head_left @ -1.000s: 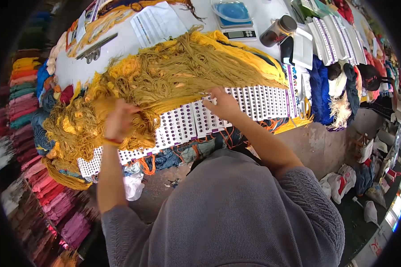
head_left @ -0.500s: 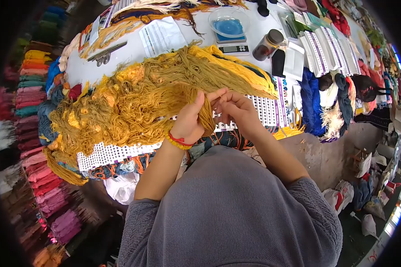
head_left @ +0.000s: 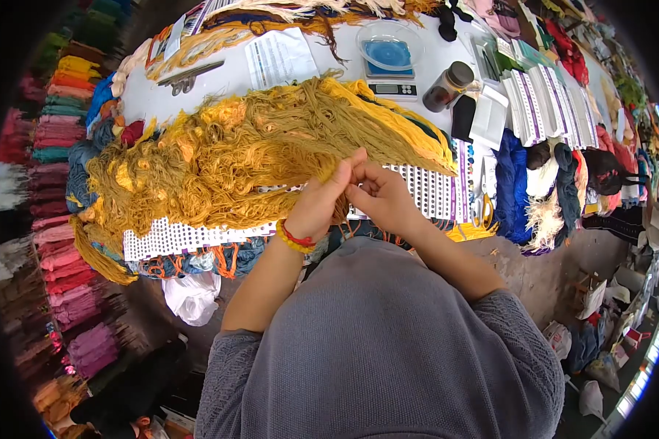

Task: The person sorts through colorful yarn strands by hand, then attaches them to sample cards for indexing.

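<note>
My left hand [head_left: 316, 203], with a red and yellow band at the wrist, is closed around a bunch of golden-olive yarn [head_left: 311, 162] that runs into the big heap. My right hand [head_left: 386, 199] has its thumb and fingers curled in a pinch against the left fingertips. Whatever lies between those right fingers is too small to make out. The tangled mustard-coloured yarn heap [head_left: 220, 168] spreads to the left of both hands. Beneath it lie white cards with rows of dark holes [head_left: 425, 186]. A bright yellow hank [head_left: 399, 117] lies beyond the right hand.
A digital scale [head_left: 392, 89] bears a clear plastic bowl [head_left: 417, 45]. Close by stand a dark-lidded jar [head_left: 447, 86] and stacked white strips [head_left: 538, 102]. Yellow-handled scissors [head_left: 483, 208] lie at the right, near blue yarn [head_left: 511, 179]. A paper sheet [head_left: 278, 58] and clipboard [head_left: 190, 77] lie farther back.
My hands have drawn closer together, and the left one has turned so the yarn loop below its fingers is mostly hidden. The whole view has shifted slightly.
</note>
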{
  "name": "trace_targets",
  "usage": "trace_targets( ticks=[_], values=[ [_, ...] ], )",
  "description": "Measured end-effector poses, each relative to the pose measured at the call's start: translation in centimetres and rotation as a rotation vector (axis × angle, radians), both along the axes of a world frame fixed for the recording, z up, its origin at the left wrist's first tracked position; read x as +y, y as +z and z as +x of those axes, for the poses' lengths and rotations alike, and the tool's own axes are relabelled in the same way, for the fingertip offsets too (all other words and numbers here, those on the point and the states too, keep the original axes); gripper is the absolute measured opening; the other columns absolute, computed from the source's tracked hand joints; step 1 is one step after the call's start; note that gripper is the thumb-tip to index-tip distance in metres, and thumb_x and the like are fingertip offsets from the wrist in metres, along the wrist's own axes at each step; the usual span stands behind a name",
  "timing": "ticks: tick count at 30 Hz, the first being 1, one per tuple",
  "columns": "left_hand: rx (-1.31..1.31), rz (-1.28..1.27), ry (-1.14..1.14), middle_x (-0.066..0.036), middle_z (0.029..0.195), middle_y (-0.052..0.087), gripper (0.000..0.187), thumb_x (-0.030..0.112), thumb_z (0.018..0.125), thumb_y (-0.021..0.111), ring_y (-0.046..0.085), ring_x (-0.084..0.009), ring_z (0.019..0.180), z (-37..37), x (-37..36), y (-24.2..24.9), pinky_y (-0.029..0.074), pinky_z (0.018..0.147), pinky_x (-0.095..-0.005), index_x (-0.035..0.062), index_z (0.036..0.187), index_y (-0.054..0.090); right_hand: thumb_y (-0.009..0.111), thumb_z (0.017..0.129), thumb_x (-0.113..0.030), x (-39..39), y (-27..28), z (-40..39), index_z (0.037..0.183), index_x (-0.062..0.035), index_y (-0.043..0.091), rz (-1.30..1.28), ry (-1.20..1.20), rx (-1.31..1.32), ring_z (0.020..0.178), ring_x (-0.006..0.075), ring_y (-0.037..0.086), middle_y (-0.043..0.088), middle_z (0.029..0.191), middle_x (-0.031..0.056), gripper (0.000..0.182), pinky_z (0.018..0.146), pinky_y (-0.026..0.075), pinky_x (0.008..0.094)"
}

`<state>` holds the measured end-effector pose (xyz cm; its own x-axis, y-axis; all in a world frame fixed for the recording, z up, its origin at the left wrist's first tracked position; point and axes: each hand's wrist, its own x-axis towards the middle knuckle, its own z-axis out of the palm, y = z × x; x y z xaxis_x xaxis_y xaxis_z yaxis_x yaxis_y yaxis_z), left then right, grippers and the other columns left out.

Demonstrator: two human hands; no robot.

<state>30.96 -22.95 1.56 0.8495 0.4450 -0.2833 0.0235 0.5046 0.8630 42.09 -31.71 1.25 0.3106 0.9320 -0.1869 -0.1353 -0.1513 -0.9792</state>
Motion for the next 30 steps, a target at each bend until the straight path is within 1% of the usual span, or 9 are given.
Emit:
trace_targets(
  ticks=[1, 3, 7, 12, 20, 24, 27, 29, 30],
  values=[
    [0.011, 0.025, 0.003, -0.009, 0.115, 0.049, 0.048, 0.035, 0.092, 0.034, 0.048, -0.0159, 0.103, 0.1, -0.4, 0.5, 0.039, 0.087, -0.0281, 0.0018, 0.126, 0.038, 0.055, 0.079, -0.01, -0.1, 0.1, 0.0, 0.081, -0.0021, 0.055, -0.039, 0.022, -0.113, 0.049, 0.0006, 0.041, 0.052, 0.063, -0.0037, 0.008, 0.044, 0.032, 0.0178],
    [-0.001, -0.035, 0.039, -0.01, 0.115, 0.049, 0.048, 0.035, 0.092, 0.032, 0.049, -0.0163, 0.101, 0.3, -0.6, 0.6, 0.039, 0.086, -0.0283, 0.0003, 0.126, 0.038, 0.055, 0.079, -0.01, -0.1, -0.5, 0.2, 0.08, -0.0007, 0.055, -0.021, 0.005, -0.121, 0.05, 0.0013, 0.042, 0.051, 0.062, -0.0033, 0.009, 0.045, 0.033, 0.0177],
    [-0.052, -0.266, 0.093, -0.012, 0.114, 0.05, 0.051, 0.035, 0.093, 0.028, 0.052, -0.0178, 0.096, 0.0, -0.2, 0.8, 0.042, 0.083, -0.0295, -0.005, 0.123, 0.038, 0.052, 0.081, -0.007, -0.2, -0.6, 0.8, 0.085, -0.0004, 0.054, 0.001, -0.011, 0.168, 0.053, 0.0041, 0.047, 0.055, 0.069, 0.0003, 0.008, 0.048, 0.038, 0.0174],
    [-0.062, -0.263, 0.069, -0.014, 0.113, 0.051, 0.048, 0.032, 0.093, 0.028, 0.052, -0.0179, 0.095, -0.3, -0.2, 0.8, 0.044, 0.081, -0.0304, -0.007, 0.119, 0.041, 0.049, 0.081, -0.004, -0.2, 0.6, 1.3, 0.083, -0.002, 0.054, -0.039, 0.017, 0.457, 0.052, 0.0056, 0.05, 0.056, 0.073, 0.0022, 0.006, 0.048, 0.041, 0.0188],
    [-0.059, -0.261, 0.163, -0.013, 0.115, 0.049, 0.046, 0.031, 0.092, 0.031, 0.05, -0.0186, 0.1, -0.1, -0.7, 0.8, 0.043, 0.082, -0.0316, -0.0067, 0.115, 0.045, 0.05, 0.08, -0.003, -0.6, -0.1, 1.9, 0.084, -0.0011, 0.054, 0.001, 0.073, 0.492, 0.062, 0.0063, 0.053, 0.05, 0.108, 0.0026, 0.006, 0.05, 0.041, 0.0177],
    [-0.07, -0.281, 0.161, -0.013, 0.116, 0.049, 0.046, 0.031, 0.092, 0.031, 0.049, -0.0189, 0.102, -0.1, -0.8, 0.8, 0.042, 0.083, -0.0316, -0.0066, 0.114, 0.046, 0.051, 0.081, -0.003, -0.5, -0.2, 1.5, 0.083, -0.0001, 0.054, -0.028, 0.054, 0.376, 0.064, 0.0069, 0.053, 0.051, 0.108, 0.0032, 0.005, 0.051, 0.042, 0.0177],
    [-0.055, -0.266, 0.185, -0.014, 0.116, 0.049, 0.045, 0.03, 0.092, 0.031, 0.048, -0.0191, 0.104, -0.4, -0.7, 0.8, 0.042, 0.084, -0.0329, -0.0061, 0.114, 0.046, 0.05, 0.082, -0.004, -0.3, -0.1, 1.1, 0.083, 0.0012, 0.054, 0.128, 0.017, 0.329, 0.066, 0.0073, 0.053, 0.051, 0.107, 0.0043, 0.007, 0.052, 0.042, 0.0184],
    [-0.085, -0.282, 0.169, -0.014, 0.116, 0.049, 0.045, 0.031, 0.093, 0.03, 0.048, -0.0194, 0.105, -0.6, -0.6, 0.9, 0.041, 0.087, -0.0348, -0.0052, 0.115, 0.046, 0.05, 0.083, -0.005, -0.3, 2.1, 1.0, 0.083, 0.0007, 0.054, 0.075, -0.022, 0.355, 0.057, 0.0072, 0.05, 0.056, 0.087, 0.0053, 0.008, 0.049, 0.04, 0.019],
    [-0.088, -0.282, 0.169, -0.014, 0.116, 0.049, 0.045, 0.031, 0.093, 0.03, 0.048, -0.0194, 0.105, -0.6, -0.6, 0.9, 0.041, 0.087, -0.0348, -0.0052, 0.115, 0.046, 0.05, 0.083, -0.005, -0.3, 1.5, 1.2, 0.083, 0.0007, 0.054, 0.075, -0.021, 0.353, 0.057, 0.0072, 0.05, 0.056, 0.087, 0.0053, 0.008, 0.049, 0.04, 0.019]
  ],
)
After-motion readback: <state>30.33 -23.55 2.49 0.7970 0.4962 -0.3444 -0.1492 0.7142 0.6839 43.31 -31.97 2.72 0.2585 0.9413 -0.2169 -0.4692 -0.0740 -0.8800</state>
